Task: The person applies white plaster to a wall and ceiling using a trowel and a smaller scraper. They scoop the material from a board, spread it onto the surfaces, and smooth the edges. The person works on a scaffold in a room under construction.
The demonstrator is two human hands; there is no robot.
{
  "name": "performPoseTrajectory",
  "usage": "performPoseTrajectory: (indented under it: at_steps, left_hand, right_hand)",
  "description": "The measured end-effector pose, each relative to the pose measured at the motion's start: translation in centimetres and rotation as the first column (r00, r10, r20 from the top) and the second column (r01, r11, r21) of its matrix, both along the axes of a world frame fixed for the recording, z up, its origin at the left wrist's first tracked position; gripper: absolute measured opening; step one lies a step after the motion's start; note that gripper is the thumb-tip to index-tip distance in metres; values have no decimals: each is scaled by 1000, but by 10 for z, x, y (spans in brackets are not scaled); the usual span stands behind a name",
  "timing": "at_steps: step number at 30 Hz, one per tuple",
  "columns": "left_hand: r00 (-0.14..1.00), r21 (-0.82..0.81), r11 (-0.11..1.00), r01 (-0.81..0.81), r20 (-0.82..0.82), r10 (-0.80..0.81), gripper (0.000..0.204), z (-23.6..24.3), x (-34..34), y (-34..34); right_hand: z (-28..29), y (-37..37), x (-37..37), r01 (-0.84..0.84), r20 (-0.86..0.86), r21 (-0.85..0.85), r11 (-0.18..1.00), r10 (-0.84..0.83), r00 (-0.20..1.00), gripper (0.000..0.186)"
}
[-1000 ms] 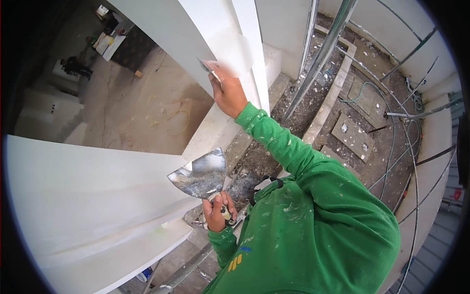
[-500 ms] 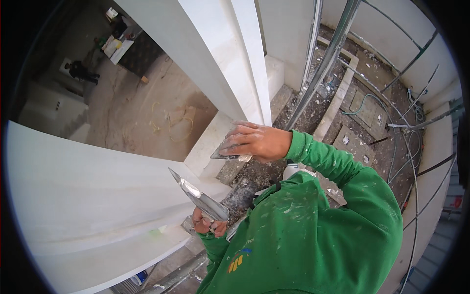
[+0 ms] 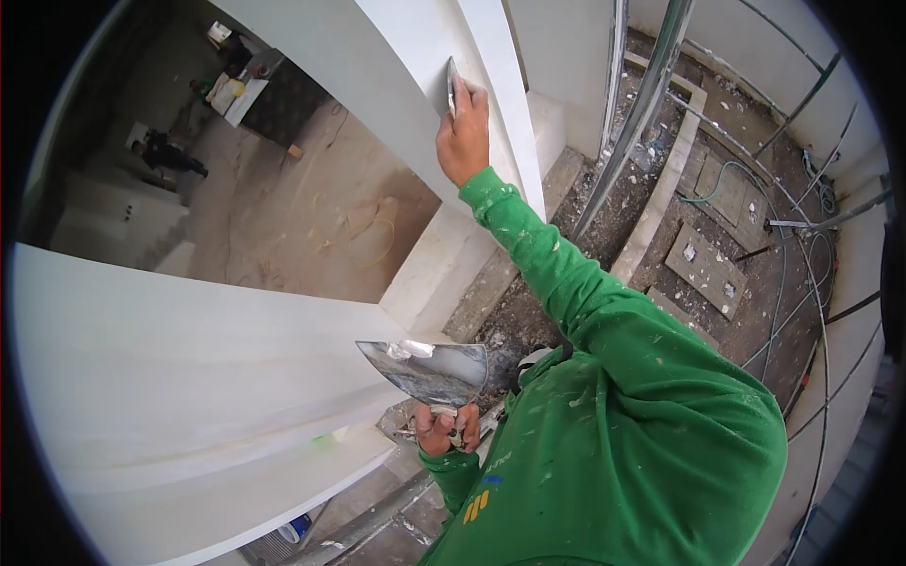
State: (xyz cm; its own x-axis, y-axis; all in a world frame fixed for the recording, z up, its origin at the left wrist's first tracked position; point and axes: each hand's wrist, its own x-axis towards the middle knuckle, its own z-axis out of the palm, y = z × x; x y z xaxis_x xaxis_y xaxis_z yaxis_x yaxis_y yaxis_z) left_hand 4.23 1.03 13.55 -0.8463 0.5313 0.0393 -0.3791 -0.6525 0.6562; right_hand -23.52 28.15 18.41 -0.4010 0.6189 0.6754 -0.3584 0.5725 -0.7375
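My right hand (image 3: 464,137) reaches up and grips a putty knife (image 3: 451,83), its thin metal blade against the white wall face (image 3: 408,42) beside the opening. Lower down and nearer to me, my left hand (image 3: 447,430) is wrapped round the handle of a wide, pointed metal trowel (image 3: 429,373). A small lump of white putty (image 3: 410,349) sits along the trowel's far edge. The trowel's blade lies roughly level, smeared grey and white. White spots mark my green sleeve (image 3: 557,255).
A smooth white wall (image 3: 208,368) curves along the left. Through the opening are a dusty floor (image 3: 321,198), a table (image 3: 247,99) and a person in dark clothes (image 3: 168,156). Metal scaffold poles (image 3: 642,104) stand at right, above rubble, slabs (image 3: 706,271) and a hose (image 3: 727,170).
My right hand has moved up and away from the trowel to the white wall face, carrying the putty knife. The trowel has turned so its broad face shows.
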Motion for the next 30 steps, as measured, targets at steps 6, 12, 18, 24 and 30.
performPoseTrajectory:
  at_steps: [6, 12, 18, 24, 30]
  left_hand:
    - [997, 45, 997, 66, 23, -67, 42, -4, -17, 0]
    - [999, -16, 999, 37, -37, -38, 38, 8, -35, 6]
    - [999, -29, 999, -41, -12, 40, 45, -2, -17, 6]
    - [999, -27, 999, -33, 20, 34, 49, -8, -5, 11]
    - [989, 100, 987, 124, 64, -130, 48, -9, -35, 18]
  right_hand:
    - [-9, -34, 73, -451, 69, 109, 886, 445, 893, 59]
    - [-11, 22, 58, -254, 40, 12, 967, 253, 967, 53]
    - [-7, 24, 1, -32, -23, 39, 999, 33, 999, 51]
    - [0, -24, 16, -56, 20, 22, 998, 56, 998, 60]
    - [14, -16, 120, -653, 54, 157, 741, 654, 755, 64]
